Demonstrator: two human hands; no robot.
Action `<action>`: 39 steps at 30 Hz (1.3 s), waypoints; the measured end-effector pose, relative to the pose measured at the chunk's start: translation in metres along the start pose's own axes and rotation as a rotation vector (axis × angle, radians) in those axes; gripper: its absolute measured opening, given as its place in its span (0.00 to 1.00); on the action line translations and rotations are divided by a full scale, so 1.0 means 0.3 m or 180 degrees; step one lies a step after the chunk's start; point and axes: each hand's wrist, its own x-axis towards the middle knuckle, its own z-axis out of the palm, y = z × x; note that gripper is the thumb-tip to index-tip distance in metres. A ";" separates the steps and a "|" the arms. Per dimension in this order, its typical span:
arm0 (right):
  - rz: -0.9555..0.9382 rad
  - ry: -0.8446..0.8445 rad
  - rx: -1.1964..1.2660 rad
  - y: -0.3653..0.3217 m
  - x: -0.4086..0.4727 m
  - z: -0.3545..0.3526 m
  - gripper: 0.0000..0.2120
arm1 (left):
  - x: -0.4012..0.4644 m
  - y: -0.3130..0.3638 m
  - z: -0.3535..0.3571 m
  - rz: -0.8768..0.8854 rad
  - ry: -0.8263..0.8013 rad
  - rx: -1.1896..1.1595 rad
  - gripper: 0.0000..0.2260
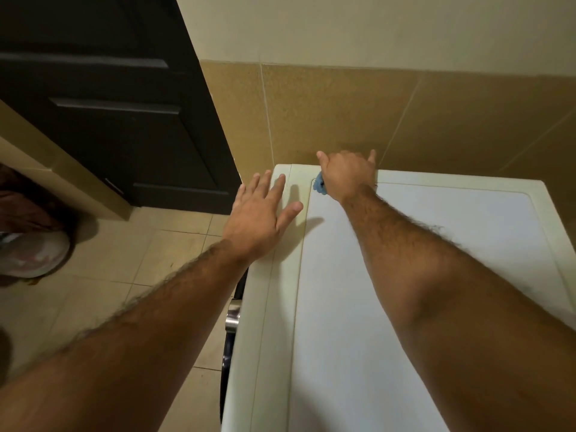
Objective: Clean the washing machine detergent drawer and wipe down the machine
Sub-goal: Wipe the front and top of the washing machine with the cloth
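Note:
The white washing machine (420,275) fills the lower right, seen from above; its flat top runs back to the tiled wall. My right hand (347,174) lies at the top's far left corner, pressing a blue cloth (319,185) against it. Only a small bunch of the cloth shows under the palm; thumb and little finger stick out. My left hand (263,213) rests flat on the top's left edge, fingers straight and spread, holding nothing. The detergent drawer is out of sight.
The round door with its chrome rim (233,319) shows on the machine's left face. A dark panelled door (109,120) stands at the left. Tan wall tiles (436,120) back the machine. A basin with cloth (31,251) sits on the tiled floor.

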 end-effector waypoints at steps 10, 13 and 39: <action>0.0142 0.0019 0.0027 0.303 -0.033 -0.014 0.26 | -0.003 0.207 0.050 0.0033 -0.0036 0.0107 0.38; 0.0185 0.0015 0.0005 0.404 -0.041 -0.015 0.28 | 0.020 0.287 0.074 0.0074 -0.0022 0.0117 0.38; 0.0302 -0.0067 -0.0812 1.086 -0.126 -0.016 0.16 | 0.024 0.639 0.229 0.0155 0.0036 0.0113 0.39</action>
